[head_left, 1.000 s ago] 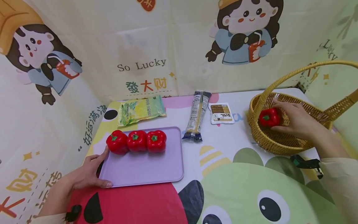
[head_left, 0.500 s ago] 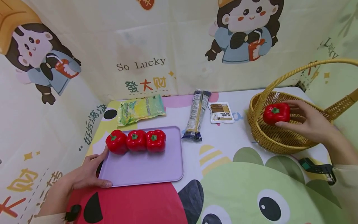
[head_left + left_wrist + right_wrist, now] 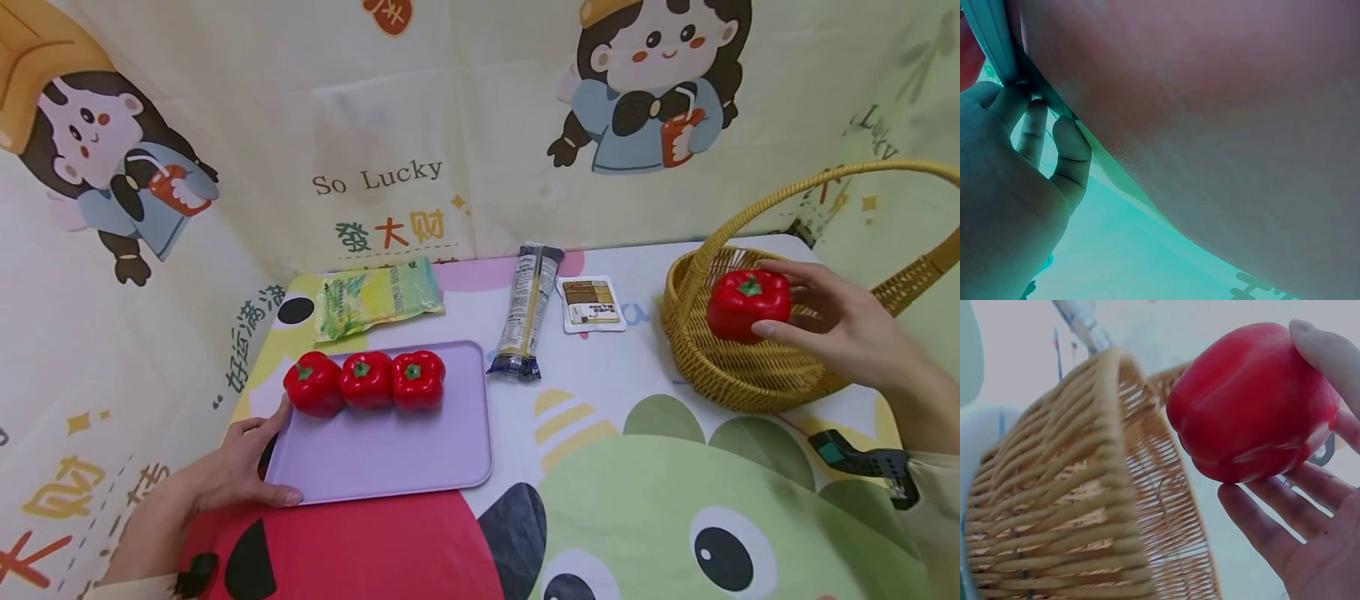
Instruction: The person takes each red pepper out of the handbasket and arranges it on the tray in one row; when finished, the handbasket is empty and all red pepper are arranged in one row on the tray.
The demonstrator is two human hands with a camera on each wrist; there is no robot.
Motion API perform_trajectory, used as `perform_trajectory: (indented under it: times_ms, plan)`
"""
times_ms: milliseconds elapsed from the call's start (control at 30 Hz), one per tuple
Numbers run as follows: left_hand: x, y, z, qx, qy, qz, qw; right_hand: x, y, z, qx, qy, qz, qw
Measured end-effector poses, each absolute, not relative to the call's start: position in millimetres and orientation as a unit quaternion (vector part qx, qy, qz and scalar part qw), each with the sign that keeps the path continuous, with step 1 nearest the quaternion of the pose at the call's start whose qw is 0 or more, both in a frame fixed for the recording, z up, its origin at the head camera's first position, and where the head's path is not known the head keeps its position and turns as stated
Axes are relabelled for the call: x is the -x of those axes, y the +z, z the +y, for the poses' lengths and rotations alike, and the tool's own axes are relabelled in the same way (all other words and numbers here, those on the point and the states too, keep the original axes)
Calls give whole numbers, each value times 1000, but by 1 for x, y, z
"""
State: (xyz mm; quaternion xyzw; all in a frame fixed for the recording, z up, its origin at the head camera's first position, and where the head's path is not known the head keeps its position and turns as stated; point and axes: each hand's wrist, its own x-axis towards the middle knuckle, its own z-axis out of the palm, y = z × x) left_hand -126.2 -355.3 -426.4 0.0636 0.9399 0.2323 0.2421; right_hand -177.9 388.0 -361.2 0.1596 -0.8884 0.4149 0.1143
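My right hand (image 3: pixel 855 329) grips a red bell pepper (image 3: pixel 738 308) with a green stem, thumb on one side and fingers on the other. In the right wrist view the pepper (image 3: pixel 1250 406) is raised beside the basket's rim, with the woven wall (image 3: pixel 1060 494) close to it. The wicker basket (image 3: pixel 693 371) with its tall handle stands at the right. On the left, my left hand (image 3: pixel 225 471) holds the near left corner of a lilac tray (image 3: pixel 397 458), thumb along the front edge. Three red bell peppers (image 3: pixel 367 379) sit in a row along the tray's back.
Behind the tray lies a yellow-green packet (image 3: pixel 378 300). A long clear-and-blue wrapped pack (image 3: pixel 527 312) and a small white-and-brown sachet (image 3: pixel 592 304) lie between tray and basket. A printed cloth wall (image 3: pixel 510 183) closes off the back.
My right hand has lifted the bell pepper up from inside the basket and drawn it slightly right and nearer. The left hand and the tray stay where they were.
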Motion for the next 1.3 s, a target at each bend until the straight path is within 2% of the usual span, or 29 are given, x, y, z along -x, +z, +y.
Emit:
perform_trajectory:
  times_ms: [500, 1300]
  plan:
    - [125, -426, -357, -70, 237, 939, 240, 166, -338, 358, -211, 431, -874, 78]
    - [124, -426, -356, -71, 248, 936, 240, 186, -338, 292, -271, 439, -856, 31]
